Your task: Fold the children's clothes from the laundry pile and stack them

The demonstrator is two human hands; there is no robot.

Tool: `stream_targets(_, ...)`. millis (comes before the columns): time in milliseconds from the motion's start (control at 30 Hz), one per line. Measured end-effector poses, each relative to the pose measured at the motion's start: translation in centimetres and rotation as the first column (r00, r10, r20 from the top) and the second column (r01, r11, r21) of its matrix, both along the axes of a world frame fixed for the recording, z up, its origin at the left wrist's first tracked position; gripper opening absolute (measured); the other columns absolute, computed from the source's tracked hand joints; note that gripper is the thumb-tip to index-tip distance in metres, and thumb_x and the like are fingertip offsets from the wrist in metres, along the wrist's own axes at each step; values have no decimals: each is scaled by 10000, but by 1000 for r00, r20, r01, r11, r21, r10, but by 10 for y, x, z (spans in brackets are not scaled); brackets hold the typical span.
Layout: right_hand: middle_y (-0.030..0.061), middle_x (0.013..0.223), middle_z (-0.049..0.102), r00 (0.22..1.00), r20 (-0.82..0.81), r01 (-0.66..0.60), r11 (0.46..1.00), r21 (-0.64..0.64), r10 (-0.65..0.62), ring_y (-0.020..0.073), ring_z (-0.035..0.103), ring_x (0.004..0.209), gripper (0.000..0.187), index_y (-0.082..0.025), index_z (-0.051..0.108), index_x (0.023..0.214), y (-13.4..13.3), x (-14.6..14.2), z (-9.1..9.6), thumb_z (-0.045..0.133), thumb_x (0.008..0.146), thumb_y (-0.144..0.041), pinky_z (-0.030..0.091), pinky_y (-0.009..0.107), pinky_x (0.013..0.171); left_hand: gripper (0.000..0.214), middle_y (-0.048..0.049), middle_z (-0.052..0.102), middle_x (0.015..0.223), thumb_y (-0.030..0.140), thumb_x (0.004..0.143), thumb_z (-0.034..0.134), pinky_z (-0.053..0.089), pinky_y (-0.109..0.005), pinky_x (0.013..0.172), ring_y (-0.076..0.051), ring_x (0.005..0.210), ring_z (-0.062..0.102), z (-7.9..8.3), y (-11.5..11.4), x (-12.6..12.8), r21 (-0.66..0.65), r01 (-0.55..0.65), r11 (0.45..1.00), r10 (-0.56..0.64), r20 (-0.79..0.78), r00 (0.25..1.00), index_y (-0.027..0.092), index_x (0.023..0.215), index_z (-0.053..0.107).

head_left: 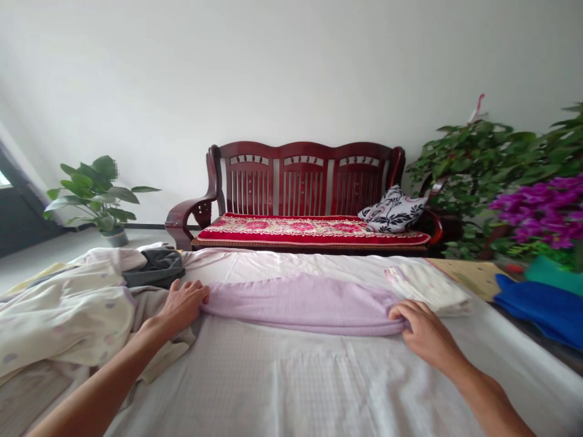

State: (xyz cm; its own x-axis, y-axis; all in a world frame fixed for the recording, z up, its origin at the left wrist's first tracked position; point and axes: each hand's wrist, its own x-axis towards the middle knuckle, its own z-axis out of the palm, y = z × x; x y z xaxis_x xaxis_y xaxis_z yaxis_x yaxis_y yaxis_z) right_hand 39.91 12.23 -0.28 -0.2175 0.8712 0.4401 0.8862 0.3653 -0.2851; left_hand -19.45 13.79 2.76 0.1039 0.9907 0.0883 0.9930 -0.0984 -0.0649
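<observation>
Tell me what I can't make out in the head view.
In the head view:
Underside of the purple cloth, between the left hand and right hand: hidden by its top layer.
Lower layers of the clothes pile: covered by clothes above.
Right end of the blue cloth: cut off by the right edge.

My feed shows a white cloth-covered tabletop (328, 388). Across it lies a long lilac ribbed-fabric garment (300, 306), between a folded cream fabric piece (430, 288) and a rumpled cream-and-grey clothes heap (64, 321).
</observation>
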Motion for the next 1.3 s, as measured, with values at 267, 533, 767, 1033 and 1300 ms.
stream_targets(267,67,1052,710,900,-427,124,991,47,-92,256,637,1038,280,-258,670,936,-4,-20,3,509,707,-248,518,410,955,268,-77,643,1167,198,910,450,455,-350,928,-231,1030,635,-30,-22,68,134,116,984,-158,367,917,247,1106,626)
stream_targets(533,97,1102,671,805,-574,147,988,-54,-151,232,662,970,445,-213,662,1098,7,-45,-31,549,676,-304,568,348,788,275,-95,627,1273,270,931,497,453,-449,1026,-271,1165,586,-78,-23,77,268,88,959,-195,405,893,240,1167,636)
stream_targets(767,92,1121,687,738,-648,181,980,-77,-187,215,663,923,497,-218,633,1138,8,-40,-35,552,655,-299,548,325,747,273,-88,621,1274,271,946,483,448,-421,1033,-263,1180,585,-74,-24,78,270,90,959,-190,373,908,240,1174,631)
stream_targets(1033,46,961,650,656,-725,186,976,-115,-210,134,572,626,580,-187,603,1187,5,-45,-30,631,640,-377,519,299,640,277,-101,621,1265,254,937,500,444,-425,1021,-273,1173,584,-74,-23,77,267,95,959,-194,376,906,221,1178,631)
stream_targets(1300,-4,750,626,683,-711,137,986,-98,-166,171,594,662,549,-157,590,1189,1,-46,-24,651,713,-425,507,312,671,272,-92,624,1259,248,935,497,446,-421,1021,-267,1166,587,-76,-22,76,268,105,958,-203,371,906,222,1172,630)
